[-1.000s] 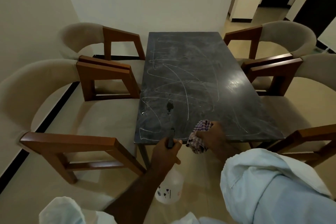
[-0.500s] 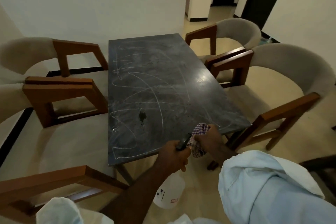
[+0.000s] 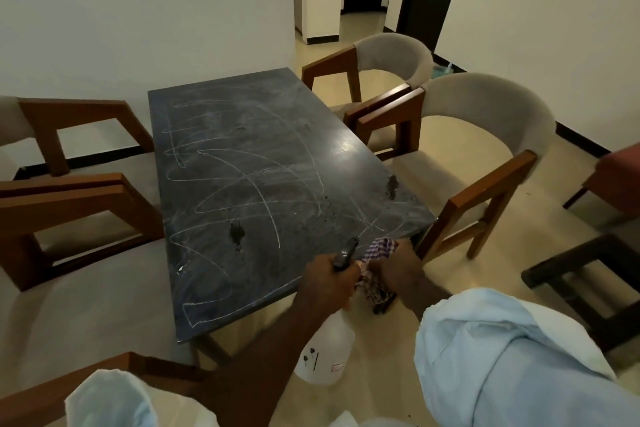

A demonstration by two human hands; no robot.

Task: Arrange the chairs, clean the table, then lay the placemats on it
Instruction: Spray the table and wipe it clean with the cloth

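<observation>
Since the earlier frame a second wet blot [image 3: 392, 185] had appeared near the right edge of the counter [image 3: 242, 135]. Left hand [image 3: 332, 276] gripped the spray bottle [image 3: 325, 354]; right hand [image 3: 403, 270] clutched the checked cloth [image 3: 379, 251] at the near corner. Cleaning step in hand; the next move likely called for firm, overlapping wipes across the chalk scrawls [image 3: 266, 204]

A home dining room: dark table [image 3: 242, 163] ringed by upholstered wooden armchairs [image 3: 485, 135] (hallway beyond).
</observation>
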